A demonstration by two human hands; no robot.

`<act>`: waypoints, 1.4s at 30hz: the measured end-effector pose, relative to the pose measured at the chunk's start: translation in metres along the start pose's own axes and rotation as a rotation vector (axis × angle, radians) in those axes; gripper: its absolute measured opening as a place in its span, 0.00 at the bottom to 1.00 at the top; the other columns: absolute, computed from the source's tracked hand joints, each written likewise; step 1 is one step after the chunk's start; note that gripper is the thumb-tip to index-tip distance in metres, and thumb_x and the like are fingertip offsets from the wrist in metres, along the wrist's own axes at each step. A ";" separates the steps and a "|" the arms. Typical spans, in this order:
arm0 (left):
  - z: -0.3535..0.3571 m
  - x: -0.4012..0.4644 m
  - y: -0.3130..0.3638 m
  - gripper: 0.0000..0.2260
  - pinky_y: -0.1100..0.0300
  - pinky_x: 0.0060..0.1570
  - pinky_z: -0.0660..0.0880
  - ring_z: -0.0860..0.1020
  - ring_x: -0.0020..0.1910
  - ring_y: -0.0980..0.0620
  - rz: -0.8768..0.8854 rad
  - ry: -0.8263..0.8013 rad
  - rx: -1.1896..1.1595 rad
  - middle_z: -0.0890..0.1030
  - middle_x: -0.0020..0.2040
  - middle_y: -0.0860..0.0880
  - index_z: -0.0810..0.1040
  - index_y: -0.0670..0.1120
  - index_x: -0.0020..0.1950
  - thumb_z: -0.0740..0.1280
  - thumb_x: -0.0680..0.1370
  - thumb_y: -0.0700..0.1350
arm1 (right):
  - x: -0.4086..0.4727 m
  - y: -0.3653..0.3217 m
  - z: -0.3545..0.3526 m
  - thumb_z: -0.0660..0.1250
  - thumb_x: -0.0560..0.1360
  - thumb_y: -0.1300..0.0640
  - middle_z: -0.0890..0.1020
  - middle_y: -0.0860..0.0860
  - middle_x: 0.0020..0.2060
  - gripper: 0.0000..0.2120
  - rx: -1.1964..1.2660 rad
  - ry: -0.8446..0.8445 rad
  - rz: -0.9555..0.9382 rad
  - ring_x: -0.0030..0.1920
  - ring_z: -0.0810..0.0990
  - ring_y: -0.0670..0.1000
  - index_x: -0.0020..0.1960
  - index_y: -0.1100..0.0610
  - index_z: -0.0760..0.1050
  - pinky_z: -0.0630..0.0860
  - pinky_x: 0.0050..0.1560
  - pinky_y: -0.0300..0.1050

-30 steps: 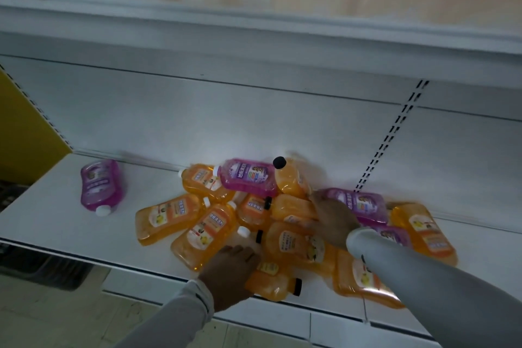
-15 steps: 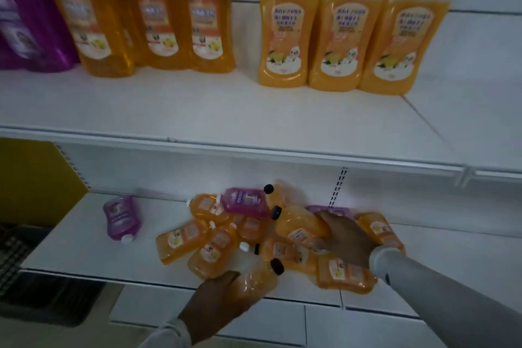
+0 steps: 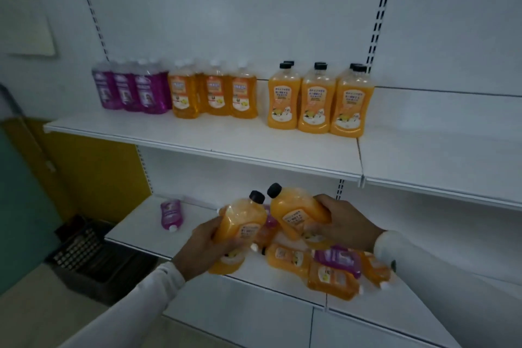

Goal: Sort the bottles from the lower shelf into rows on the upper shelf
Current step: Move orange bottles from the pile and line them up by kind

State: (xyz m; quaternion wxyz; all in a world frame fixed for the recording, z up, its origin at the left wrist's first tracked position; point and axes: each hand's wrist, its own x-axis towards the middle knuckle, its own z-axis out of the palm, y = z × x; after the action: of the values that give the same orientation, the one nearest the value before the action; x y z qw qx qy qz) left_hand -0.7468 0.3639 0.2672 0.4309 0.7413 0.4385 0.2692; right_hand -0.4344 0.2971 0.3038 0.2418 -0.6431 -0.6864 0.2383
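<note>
Head view: the left hand (image 3: 202, 251) is closed around an opaque orange bottle with black cap (image 3: 240, 227), and the right hand (image 3: 343, 224) grips a second one (image 3: 296, 213). Both bottles are lifted above the lower shelf (image 3: 135, 230), with caps tilted up and to the left. The black-capped orange row (image 3: 319, 106) on the upper shelf (image 3: 226, 144) lies above and slightly right, nearer to the right hand. More bottles lie in the pile (image 3: 330, 271) below.

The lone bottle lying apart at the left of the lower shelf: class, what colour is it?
Purple bottle with a white cap, seen in the head view.
</note>
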 end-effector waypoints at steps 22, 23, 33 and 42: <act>0.000 0.023 0.217 0.18 0.49 0.55 0.79 0.83 0.54 0.46 0.314 -0.014 -0.492 0.84 0.55 0.46 0.79 0.46 0.59 0.70 0.71 0.47 | -0.058 -0.094 -0.165 0.72 0.68 0.45 0.84 0.44 0.54 0.21 0.444 0.391 -0.187 0.54 0.83 0.45 0.59 0.48 0.75 0.80 0.53 0.41; -0.003 0.027 0.216 0.18 0.48 0.55 0.79 0.83 0.54 0.46 0.321 -0.019 -0.493 0.84 0.55 0.46 0.79 0.46 0.59 0.71 0.71 0.47 | -0.056 -0.096 -0.165 0.72 0.67 0.44 0.84 0.44 0.54 0.22 0.438 0.403 -0.185 0.54 0.83 0.45 0.59 0.48 0.75 0.80 0.54 0.42; -0.033 0.072 0.202 0.18 0.50 0.52 0.80 0.83 0.54 0.47 0.362 -0.080 -0.494 0.84 0.55 0.48 0.78 0.49 0.61 0.70 0.71 0.49 | -0.027 -0.098 -0.152 0.72 0.68 0.44 0.84 0.46 0.55 0.25 0.446 0.473 -0.137 0.55 0.83 0.47 0.63 0.50 0.75 0.81 0.56 0.46; -0.037 0.123 0.179 0.27 0.58 0.46 0.81 0.83 0.53 0.50 0.339 -0.126 -0.456 0.85 0.54 0.51 0.79 0.52 0.57 0.76 0.62 0.61 | 0.018 -0.065 -0.142 0.72 0.69 0.44 0.84 0.45 0.55 0.24 0.462 0.490 -0.031 0.55 0.83 0.46 0.63 0.49 0.74 0.80 0.54 0.44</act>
State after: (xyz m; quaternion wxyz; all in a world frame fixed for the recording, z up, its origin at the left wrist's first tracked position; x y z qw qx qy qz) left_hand -0.6428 0.4432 0.4439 0.5616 0.7032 0.2088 0.3827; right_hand -0.3943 0.3134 0.4551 0.5427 -0.5989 -0.5453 0.2222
